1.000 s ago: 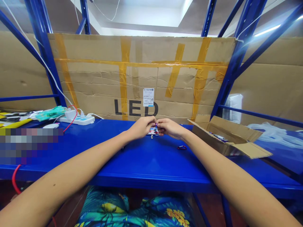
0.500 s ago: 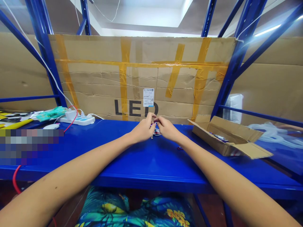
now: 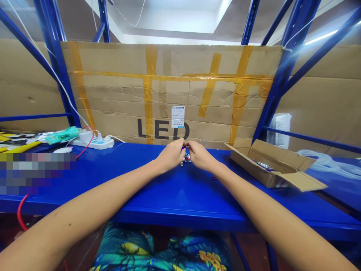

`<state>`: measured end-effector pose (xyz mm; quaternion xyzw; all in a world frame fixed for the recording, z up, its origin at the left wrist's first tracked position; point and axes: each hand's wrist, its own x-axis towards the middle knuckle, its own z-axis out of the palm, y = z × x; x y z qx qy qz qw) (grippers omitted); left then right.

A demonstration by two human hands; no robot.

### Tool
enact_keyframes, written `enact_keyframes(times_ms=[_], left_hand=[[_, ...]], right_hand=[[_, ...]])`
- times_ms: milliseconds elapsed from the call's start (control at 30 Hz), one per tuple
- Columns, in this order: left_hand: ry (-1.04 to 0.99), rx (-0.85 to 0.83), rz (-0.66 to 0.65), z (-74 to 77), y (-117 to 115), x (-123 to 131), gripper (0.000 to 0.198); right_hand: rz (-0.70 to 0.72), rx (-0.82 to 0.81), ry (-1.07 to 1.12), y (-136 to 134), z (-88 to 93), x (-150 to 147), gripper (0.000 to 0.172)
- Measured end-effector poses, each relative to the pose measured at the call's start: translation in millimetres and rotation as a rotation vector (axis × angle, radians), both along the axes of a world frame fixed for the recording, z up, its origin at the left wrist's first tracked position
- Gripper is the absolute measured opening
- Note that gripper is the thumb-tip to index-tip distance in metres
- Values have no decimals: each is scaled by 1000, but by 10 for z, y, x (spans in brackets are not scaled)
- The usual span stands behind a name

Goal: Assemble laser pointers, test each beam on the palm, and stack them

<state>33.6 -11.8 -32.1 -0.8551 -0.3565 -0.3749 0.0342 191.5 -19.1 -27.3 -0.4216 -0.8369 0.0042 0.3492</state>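
Small purple piece (image 3: 183,147) at fingertips, above blue table (image 3: 180,199). Left hand (image 3: 171,155) curled, thumb and fingers pinched on it; right hand (image 3: 200,154) curled alongside, its hold hidden. Handling seems midway: piece not yet set down. Bunch of shiny metal pieces (image 3: 187,158) just below hands. Nearer person, red piece (image 3: 214,177) lies apart, partly hidden by right forearm. More pieces (image 3: 262,165) inside open carton (image 3: 248,170), farther right.
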Motion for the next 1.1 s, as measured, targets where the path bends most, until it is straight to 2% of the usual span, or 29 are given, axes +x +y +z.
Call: enact_keyframes(times_ms=[133,333,467,567,633,767,833,900,1000,1100], left_hand=[[-59,-82,64,62,59,-68,5],[-165,-179,-21,150,257,-243,10],[-166,-198,-52,172,279,-283,16],[-192,-247,-126,170,215,-237,17],[-211,-276,-171,160,175,-196,17],[-249,-329,-222,131,182,-152,19],[-341,-413,-257,129,224,-152,27],[-511,-571,-314,146,268,-170,40],[-784,-843,-462,198,307,-224,63],[-919,-992,-575,241,313,-285,73]], right_hand=[[-52,-65,18,34,12,10,28],[-79,-158,96,121,84,175,24],[-2,-268,148,150,93,261,24],[88,-321,153,123,80,230,19],[138,-320,144,85,80,186,16],[160,-252,93,17,99,137,23],[148,-193,62,2,107,138,24],[114,-152,36,-6,115,142,24],[52,-104,32,-18,132,143,27],[31,-68,45,-30,150,143,27]])
